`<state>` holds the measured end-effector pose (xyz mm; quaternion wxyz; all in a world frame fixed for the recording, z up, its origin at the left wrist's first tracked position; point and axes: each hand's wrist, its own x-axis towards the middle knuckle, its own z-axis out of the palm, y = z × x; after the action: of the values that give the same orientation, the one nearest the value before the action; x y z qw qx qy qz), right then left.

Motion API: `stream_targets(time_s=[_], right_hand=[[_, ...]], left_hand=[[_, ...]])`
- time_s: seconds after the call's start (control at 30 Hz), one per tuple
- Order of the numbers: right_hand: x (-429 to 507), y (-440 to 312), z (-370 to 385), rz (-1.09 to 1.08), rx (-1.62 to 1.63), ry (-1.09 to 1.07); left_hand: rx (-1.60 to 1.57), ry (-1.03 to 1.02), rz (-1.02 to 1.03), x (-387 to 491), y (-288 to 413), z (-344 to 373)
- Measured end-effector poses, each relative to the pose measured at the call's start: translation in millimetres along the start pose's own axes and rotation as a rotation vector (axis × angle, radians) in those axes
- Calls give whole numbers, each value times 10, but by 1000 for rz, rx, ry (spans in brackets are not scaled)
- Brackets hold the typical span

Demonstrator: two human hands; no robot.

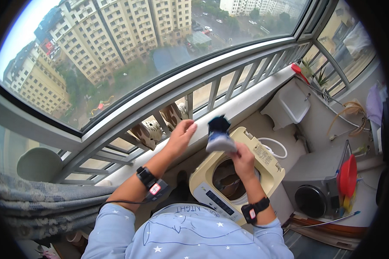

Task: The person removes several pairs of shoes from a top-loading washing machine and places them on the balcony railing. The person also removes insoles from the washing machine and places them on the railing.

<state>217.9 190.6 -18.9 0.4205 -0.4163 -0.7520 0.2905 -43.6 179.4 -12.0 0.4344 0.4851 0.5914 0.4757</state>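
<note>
In my right hand (244, 158) is a small sock (219, 137), dark at the top, blue in the middle and pale at the lower end, slightly blurred. It hangs over the back left edge of a beige top-loading washing machine (202, 168). The machine's round opening shows a dark drum (227, 184) with brownish contents that I cannot make out. My left hand (181, 137) is raised beside the window railing, to the left of the sock, and holds nothing. Each wrist wears a black strap with a small device.
A metal railing (214, 94) runs below the window, with shoes (152, 129) standing by its bars. At right are a white sink (293, 102), a grey appliance (311, 181) and a red basin (347, 174). A grey curtain (52, 204) hangs at left. A white hose (280, 147) loops behind the washer.
</note>
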Motion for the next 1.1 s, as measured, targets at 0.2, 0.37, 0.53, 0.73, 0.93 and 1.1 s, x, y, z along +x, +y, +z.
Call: stream_targets(time_s=[0.2,0.37,0.53,0.73,0.93,1.1], right_hand=[[750,556,775,375,296,110],[1192,751,1293,392,265,126],[1384,878,1537,464,270,138],[1426,983,1874,558,274,206],[1322,1044,2092,488,-1,231],[1267,995,2051,490,-167,215]], left_hand=[[-264,-186,-472,-325,-483,-385],[-268,-174,-633,-556,-782,-614],[-270,-122,-707,-618,-960,-803],[-286,-140,-745,-532,-1038,-806],[-262,-214,-767,-393,-1068,-699],[-225,-272,-779,-306,-1084,-576]])
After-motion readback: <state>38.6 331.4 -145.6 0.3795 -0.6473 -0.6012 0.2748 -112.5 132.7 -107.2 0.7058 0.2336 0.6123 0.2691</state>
